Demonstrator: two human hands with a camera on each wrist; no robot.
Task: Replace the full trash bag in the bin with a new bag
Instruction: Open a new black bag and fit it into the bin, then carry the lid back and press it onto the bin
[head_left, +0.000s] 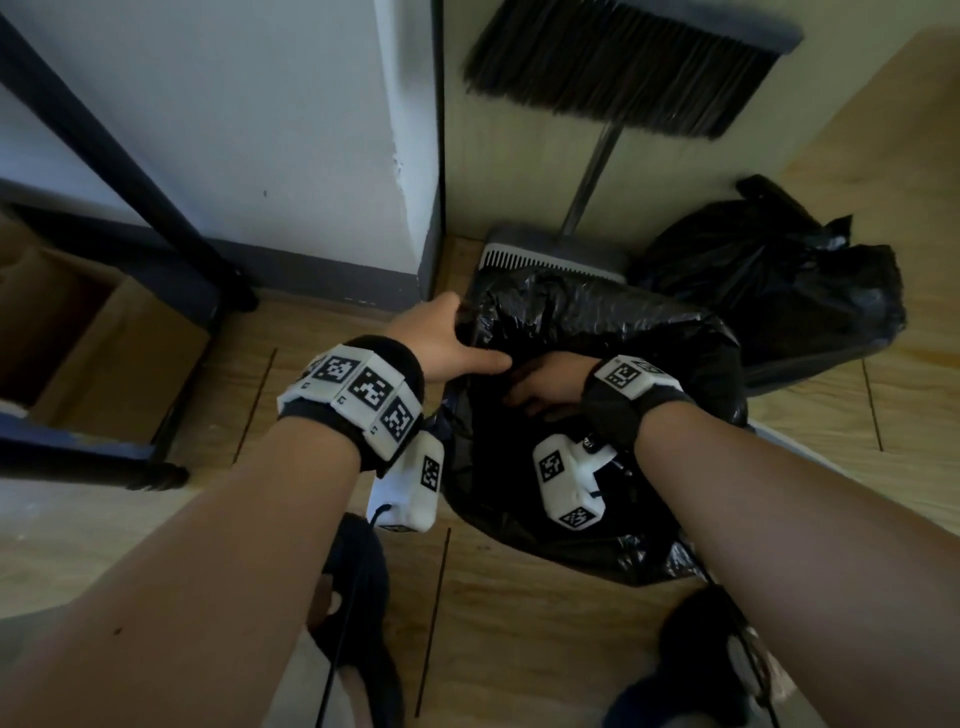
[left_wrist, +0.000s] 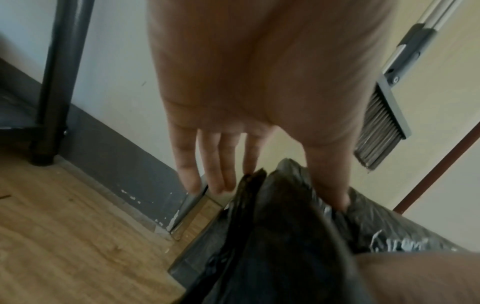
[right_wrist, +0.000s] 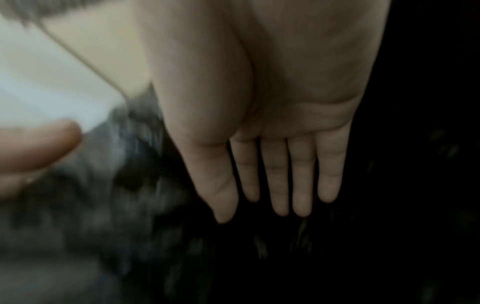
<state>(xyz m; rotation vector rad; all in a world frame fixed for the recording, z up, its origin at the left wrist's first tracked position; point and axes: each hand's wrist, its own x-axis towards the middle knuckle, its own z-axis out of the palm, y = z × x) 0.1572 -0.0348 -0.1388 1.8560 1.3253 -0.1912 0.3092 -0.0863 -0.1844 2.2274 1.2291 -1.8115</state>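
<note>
The wooden floor (head_left: 519, 623) carries everything here. On it, in the corner by the white wall (head_left: 234, 130), stands the bin (left_wrist: 187, 265), lined with a new black bag (head_left: 597, 312) whose plastic drapes over the rim. Behind and to the right of it sits the full trash bag (head_left: 779, 270), tied at the top, out of the bin and touching the dustpan (head_left: 550, 254). A broom (head_left: 623, 67) hangs above the dustpan. A cardboard box (head_left: 104, 338) lies to the left, under a dark frame leg (head_left: 130, 171).

The left hand (head_left: 441, 338) rests at the bin's far-left rim: its fingers (left_wrist: 205, 162) run straight down outside the bag edge and the thumb lies inside, so this grip is apart, though the wrist view is too blurred to tell whether the plastic is lightly nipped. The right hand (head_left: 545, 384) reaches down inside the new bag, fingers (right_wrist: 301, 174) straight and side by side, flat against the dark lining, holding nothing.
</note>
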